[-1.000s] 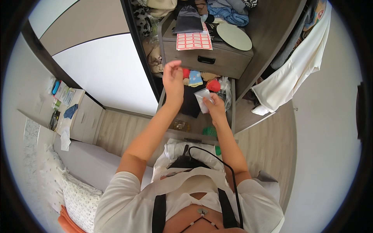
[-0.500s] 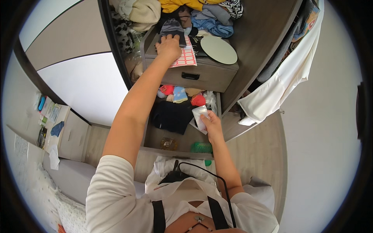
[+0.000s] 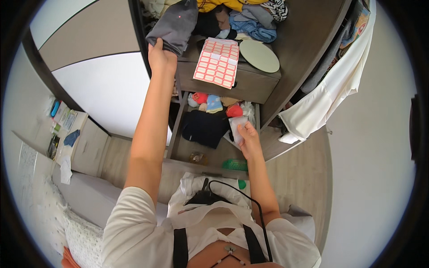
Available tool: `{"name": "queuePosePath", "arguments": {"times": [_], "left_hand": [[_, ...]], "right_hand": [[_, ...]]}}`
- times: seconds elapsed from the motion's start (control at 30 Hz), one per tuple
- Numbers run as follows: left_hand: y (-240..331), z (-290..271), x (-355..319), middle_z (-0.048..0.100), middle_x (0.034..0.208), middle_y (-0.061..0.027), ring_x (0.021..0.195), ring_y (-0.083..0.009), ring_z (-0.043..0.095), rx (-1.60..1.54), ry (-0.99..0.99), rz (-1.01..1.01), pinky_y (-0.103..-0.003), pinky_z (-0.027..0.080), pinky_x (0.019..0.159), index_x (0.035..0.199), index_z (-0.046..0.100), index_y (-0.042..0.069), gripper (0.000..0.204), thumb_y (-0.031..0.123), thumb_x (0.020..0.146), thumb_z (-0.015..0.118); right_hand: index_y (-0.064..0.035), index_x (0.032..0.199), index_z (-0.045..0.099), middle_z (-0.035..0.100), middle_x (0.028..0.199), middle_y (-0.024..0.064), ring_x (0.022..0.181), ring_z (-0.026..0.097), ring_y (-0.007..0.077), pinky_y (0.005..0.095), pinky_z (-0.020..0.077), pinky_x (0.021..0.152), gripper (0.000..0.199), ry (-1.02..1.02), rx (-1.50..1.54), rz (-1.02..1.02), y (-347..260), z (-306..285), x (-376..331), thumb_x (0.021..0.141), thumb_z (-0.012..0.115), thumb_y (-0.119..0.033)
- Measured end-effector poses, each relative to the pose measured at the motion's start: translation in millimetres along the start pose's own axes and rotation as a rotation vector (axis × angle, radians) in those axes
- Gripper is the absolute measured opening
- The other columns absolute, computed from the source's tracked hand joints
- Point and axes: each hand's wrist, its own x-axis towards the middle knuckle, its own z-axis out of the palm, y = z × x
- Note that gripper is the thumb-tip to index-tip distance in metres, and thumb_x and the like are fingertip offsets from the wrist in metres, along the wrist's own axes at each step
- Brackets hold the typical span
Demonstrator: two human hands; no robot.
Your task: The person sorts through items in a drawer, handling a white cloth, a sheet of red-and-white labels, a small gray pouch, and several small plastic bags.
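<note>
My left hand (image 3: 162, 57) is closed on the lower edge of a dark grey cloth pouch (image 3: 175, 27), lifted at the left side of the wardrobe. My right hand (image 3: 249, 139) grips a small whitish packet (image 3: 237, 127) between thumb and fingers, above the open drawer (image 3: 179, 142). A sheet of red-bordered labels (image 3: 217, 62) lies on top of the closed drawer unit (image 3: 254, 85) and hangs over its front. Beside it rests a pale oval disc (image 3: 260, 56). Inside the open drawer are a black folded cloth (image 3: 203, 128), a green box (image 3: 235, 165) and an amber-coloured item (image 3: 197, 157).
Piled clothes, including blue denim (image 3: 254, 29), fill the shelf behind. White clothing (image 3: 330, 94) hangs at the right. A sliding door (image 3: 103, 89) stands at the left, past it a small cabinet (image 3: 91, 145) and a bed (image 3: 89, 196).
My left hand has lifted the grey pouch off the drawer unit, up and to the left, uncovering more of the label sheet. My right hand still holds the packet in nearly the same place.
</note>
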Motion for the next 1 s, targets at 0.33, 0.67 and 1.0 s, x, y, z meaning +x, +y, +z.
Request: {"name": "queuePosePath", "arguments": {"times": [0.33, 0.67, 1.0], "left_hand": [[46.6, -88.3, -204.6, 0.056, 0.111, -0.0113, 0.107, -0.0250, 0.050, -0.115, 0.216, -0.530, -0.039, 0.034, 0.097, 0.105, 0.052, 0.001, 0.028, 0.007, 0.081, 0.039], [62.6, -99.6, -258.8, 0.057, 0.090, -0.0036, 0.089, -0.0128, 0.053, 0.656, -0.095, -0.361, -0.025, 0.039, 0.084, 0.086, 0.053, 0.004, 0.016, -0.006, 0.077, 0.043], [70.1, -74.3, -243.6, 0.055, 0.071, 0.0007, 0.064, -0.0069, 0.053, 1.273, -0.401, -0.275, -0.019, 0.043, 0.057, 0.093, 0.056, 0.002, 0.012, 0.011, 0.085, 0.053]], "right_hand": [[-0.0063, 0.110, 0.049, 0.050, 0.117, 0.0106, 0.082, 0.055, 0.0123, 0.0243, 0.0463, 0.064, 0.029, -0.392, 0.139, 0.085, -3.1, 43.6, -31.6, 0.083, 0.058, -0.014], [-0.0030, 0.087, 0.060, 0.058, 0.091, 0.0009, 0.078, 0.053, 0.0101, 0.0226, 0.0431, 0.073, 0.012, -0.285, -0.396, 0.017, 3.8, 56.1, -58.2, 0.078, 0.064, -0.008], [-0.0087, 0.083, 0.064, 0.055, 0.077, 0.0066, 0.065, 0.055, 0.0215, 0.0307, 0.0459, 0.058, 0.014, -0.296, -1.236, -0.575, 2.4, 74.3, -75.1, 0.070, 0.064, -0.006]]}}
